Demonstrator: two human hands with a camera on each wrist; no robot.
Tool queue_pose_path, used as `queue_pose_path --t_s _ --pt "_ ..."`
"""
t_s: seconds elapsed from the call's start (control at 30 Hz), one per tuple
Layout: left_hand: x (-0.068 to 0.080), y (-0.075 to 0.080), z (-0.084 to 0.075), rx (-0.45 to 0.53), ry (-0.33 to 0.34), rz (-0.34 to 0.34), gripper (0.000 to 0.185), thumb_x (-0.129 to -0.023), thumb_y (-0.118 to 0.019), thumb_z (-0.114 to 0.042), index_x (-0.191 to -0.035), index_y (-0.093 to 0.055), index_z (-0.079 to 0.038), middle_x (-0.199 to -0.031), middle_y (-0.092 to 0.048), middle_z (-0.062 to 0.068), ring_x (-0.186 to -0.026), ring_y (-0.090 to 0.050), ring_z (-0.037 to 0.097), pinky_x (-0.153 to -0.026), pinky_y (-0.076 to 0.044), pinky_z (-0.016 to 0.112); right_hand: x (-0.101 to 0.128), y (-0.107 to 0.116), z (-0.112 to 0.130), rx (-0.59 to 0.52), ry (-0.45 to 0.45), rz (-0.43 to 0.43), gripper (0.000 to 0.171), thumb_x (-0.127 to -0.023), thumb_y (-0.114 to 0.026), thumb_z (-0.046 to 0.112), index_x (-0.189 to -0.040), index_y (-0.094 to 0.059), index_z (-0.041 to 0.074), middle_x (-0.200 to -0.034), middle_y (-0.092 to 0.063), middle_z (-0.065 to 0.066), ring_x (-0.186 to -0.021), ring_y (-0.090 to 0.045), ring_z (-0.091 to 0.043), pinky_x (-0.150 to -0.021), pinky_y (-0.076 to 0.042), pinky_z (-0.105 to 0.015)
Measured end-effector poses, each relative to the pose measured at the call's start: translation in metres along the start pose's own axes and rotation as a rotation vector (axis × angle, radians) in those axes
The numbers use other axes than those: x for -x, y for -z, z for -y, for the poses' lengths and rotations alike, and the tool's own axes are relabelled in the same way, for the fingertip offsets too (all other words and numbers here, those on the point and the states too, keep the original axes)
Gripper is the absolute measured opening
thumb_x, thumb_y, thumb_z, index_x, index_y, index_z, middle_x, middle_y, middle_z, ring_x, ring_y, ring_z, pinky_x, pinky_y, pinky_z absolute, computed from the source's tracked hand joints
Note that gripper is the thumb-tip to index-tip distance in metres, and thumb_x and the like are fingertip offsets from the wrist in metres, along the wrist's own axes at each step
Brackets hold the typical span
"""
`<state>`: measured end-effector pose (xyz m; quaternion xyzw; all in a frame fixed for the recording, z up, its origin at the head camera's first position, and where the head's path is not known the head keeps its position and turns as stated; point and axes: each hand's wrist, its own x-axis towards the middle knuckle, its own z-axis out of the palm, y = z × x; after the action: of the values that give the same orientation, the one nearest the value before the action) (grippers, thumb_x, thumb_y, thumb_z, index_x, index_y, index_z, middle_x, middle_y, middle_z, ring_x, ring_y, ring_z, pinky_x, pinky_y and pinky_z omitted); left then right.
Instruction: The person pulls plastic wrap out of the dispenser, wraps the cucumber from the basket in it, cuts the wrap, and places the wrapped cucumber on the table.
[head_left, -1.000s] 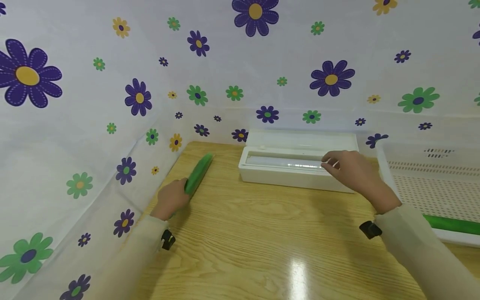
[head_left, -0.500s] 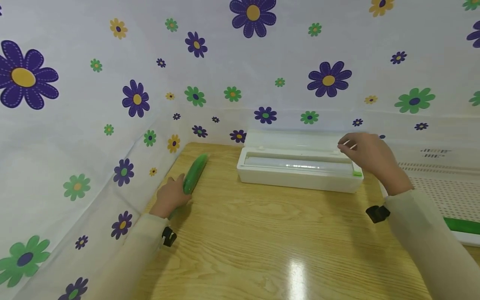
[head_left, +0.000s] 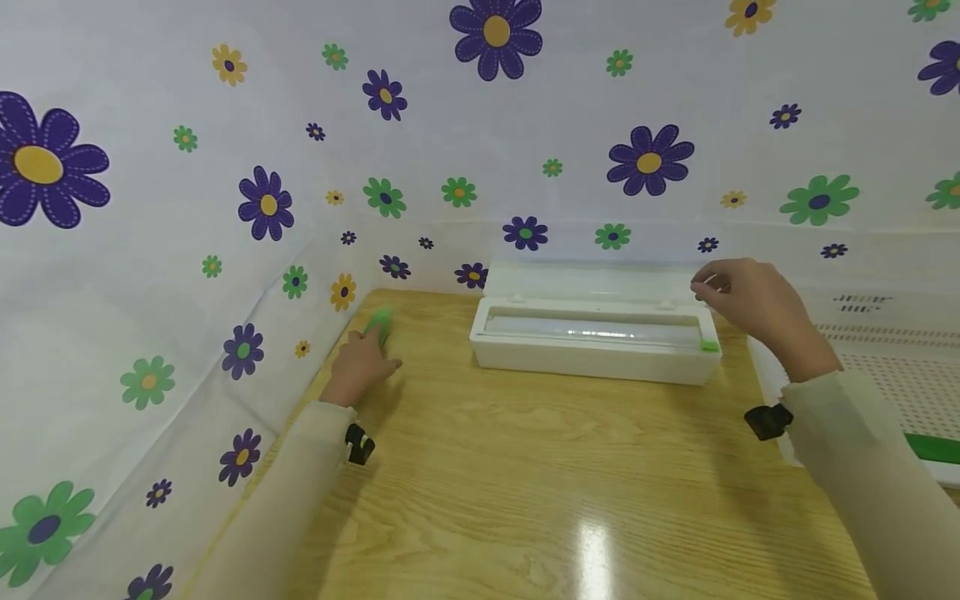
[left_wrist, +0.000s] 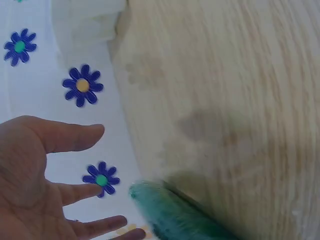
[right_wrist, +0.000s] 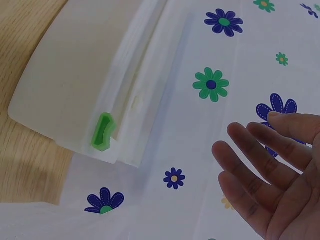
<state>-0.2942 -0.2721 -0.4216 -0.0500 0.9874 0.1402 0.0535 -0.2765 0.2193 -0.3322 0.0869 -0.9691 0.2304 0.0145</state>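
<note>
The left hand (head_left: pixel 358 365) lies low on the worktop (head_left: pixel 525 467) near its left edge, beside the flowered cloth (head_left: pixel 225 167) that lines the walls. Its grip is spread: the left wrist view shows the fingers (left_wrist: pixel 75 136) straight and apart, holding nothing. A green roll (head_left: pixel 381 323) lies on the worktop just past the fingertips; in the head view it is blurred and mostly hidden by the hand, so I cannot tell whether the fingers touch it. In the left wrist view the end of the roll (left_wrist: pixel 170 212) sits close by the fingers with a gap showing.

The right hand (head_left: pixel 746 304) hovers above the right end of a long white box (head_left: pixel 592 350) that stands at the back of the worktop with its lid (head_left: pixel 592 283) open against the cloth. In the right wrist view the fingers (right_wrist: pixel 265 170) are straight and loosely apart, clear of the box (right_wrist: pixel 75 85) and holding nothing. In the head view the thumb and forefinger look close together near the lid's right corner. A small green tab (head_left: pixel 709 345) sits on the box's front right corner, just below the hand.

A white perforated basket (head_left: pixel 862 367) stands to the right of the box, with a green strip (head_left: pixel 930 448) along its near side.
</note>
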Motion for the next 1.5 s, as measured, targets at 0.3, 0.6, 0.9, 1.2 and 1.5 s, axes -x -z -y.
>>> queue_pose_path --t_s 0.3,0.6,0.9,1.2,1.5 --pt "-0.014 -0.009 0.031 -0.014 0.053 -0.076 0.061 -0.083 -0.052 -0.009 -0.141 -0.034 0.000 -0.127 -0.039 0.036 -0.111 -0.044 0.052 -0.083 -0.046 0.060 0.001 -0.003 -0.002 -0.023 0.019 0.011 0.036 -0.097 -0.050 0.026 -0.115 -0.061 -0.003 -0.111 -0.065 -0.026 -0.103 -0.058 -0.045 -0.084 -0.045 -0.058" --pt "-0.017 -0.009 0.044 -0.041 0.064 -0.075 0.041 -0.076 -0.057 -0.008 -0.112 -0.052 0.009 -0.102 -0.062 0.028 -0.086 -0.060 0.036 -0.067 -0.050 0.046 0.001 -0.005 0.001 -0.029 0.029 0.002 0.034 -0.097 -0.050 0.023 -0.114 -0.061 -0.003 -0.109 -0.065 -0.026 -0.101 -0.059 -0.044 -0.084 -0.046 -0.058" --pt "-0.011 -0.010 0.024 -0.039 -0.022 -0.063 0.049 -0.076 -0.063 -0.014 -0.119 -0.055 0.006 -0.107 -0.064 0.024 -0.089 -0.062 0.034 -0.073 -0.051 0.047 -0.003 -0.007 0.000 -0.011 0.019 0.015 0.034 -0.096 -0.051 0.024 -0.114 -0.061 -0.003 -0.110 -0.064 -0.027 -0.102 -0.059 -0.045 -0.083 -0.046 -0.058" --pt "-0.007 -0.015 0.023 -0.072 0.021 0.004 0.072 -0.081 -0.068 -0.029 -0.138 -0.038 0.005 -0.125 -0.055 0.030 -0.109 -0.057 0.041 -0.085 -0.050 0.053 -0.013 -0.019 0.003 0.109 0.138 0.131 0.026 -0.089 -0.058 0.008 -0.111 -0.062 -0.005 -0.104 -0.067 -0.024 -0.096 -0.063 -0.038 -0.083 -0.050 -0.052" --pt "-0.007 -0.017 0.022 -0.076 0.038 0.006 0.077 -0.084 -0.065 -0.036 -0.141 -0.032 0.003 -0.128 -0.047 0.035 -0.110 -0.052 0.047 -0.084 -0.049 0.056 -0.025 -0.036 -0.004 0.128 0.165 0.247 0.027 -0.087 -0.061 0.005 -0.112 -0.062 -0.006 -0.103 -0.067 -0.022 -0.096 -0.063 -0.036 -0.085 -0.051 -0.051"
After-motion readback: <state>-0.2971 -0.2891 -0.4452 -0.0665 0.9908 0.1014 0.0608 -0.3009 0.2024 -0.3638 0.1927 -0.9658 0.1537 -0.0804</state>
